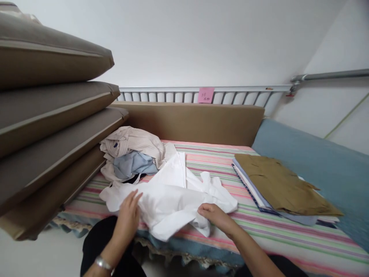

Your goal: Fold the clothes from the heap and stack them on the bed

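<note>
A crumpled white shirt (175,200) lies spread across the striped sheet in front of me, with a sleeve-like part reaching toward the near edge. My left hand (130,211) is at the shirt's left end, its fingers apart and resting against the cloth. At the right side, the fingers of my right hand (211,214) are closed on the near edge of the same shirt. Behind its left end is a loose heap with a striped beige garment (138,142) and a light blue garment (134,164).
On the right lies a flat stack of folded clothes, an olive garment (276,184) on top. Thick brown cushions (63,104) are piled high at the left. A brown panel (187,121) and a metal railing with a pink note (205,95) run along the back.
</note>
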`<state>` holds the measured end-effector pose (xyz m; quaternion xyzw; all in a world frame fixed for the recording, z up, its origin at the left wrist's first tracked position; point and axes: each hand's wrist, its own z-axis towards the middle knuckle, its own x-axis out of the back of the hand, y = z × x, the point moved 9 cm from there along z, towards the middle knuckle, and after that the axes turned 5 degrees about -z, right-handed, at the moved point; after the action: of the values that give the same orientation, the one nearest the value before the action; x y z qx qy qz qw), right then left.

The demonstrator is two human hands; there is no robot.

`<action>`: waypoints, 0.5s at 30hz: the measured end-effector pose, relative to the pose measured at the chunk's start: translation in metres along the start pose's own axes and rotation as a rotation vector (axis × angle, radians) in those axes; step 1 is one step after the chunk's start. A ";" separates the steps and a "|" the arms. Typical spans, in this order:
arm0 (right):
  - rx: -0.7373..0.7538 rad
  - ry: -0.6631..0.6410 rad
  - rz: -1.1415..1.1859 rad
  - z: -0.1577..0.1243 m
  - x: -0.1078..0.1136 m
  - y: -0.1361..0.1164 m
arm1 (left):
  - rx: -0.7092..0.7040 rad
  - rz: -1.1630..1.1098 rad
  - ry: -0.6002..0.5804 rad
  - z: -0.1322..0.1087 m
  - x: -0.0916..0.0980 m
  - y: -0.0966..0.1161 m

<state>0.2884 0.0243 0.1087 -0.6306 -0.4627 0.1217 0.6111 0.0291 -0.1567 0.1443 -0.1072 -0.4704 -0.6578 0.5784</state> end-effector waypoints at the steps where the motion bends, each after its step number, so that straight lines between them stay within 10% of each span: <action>1: -0.002 0.002 0.006 0.002 -0.002 0.002 | -0.104 0.018 -0.053 -0.015 -0.010 0.024; 6: -0.012 0.026 -0.025 0.011 -0.008 0.006 | -0.388 0.067 -0.350 -0.075 -0.064 0.094; 15: 0.061 0.303 -0.204 -0.008 0.044 0.021 | 0.016 -0.219 -0.243 -0.015 -0.069 0.017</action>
<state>0.3272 0.0556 0.1097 -0.5726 -0.4230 -0.0231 0.7019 0.0712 -0.1205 0.0975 -0.1297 -0.5509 -0.6954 0.4428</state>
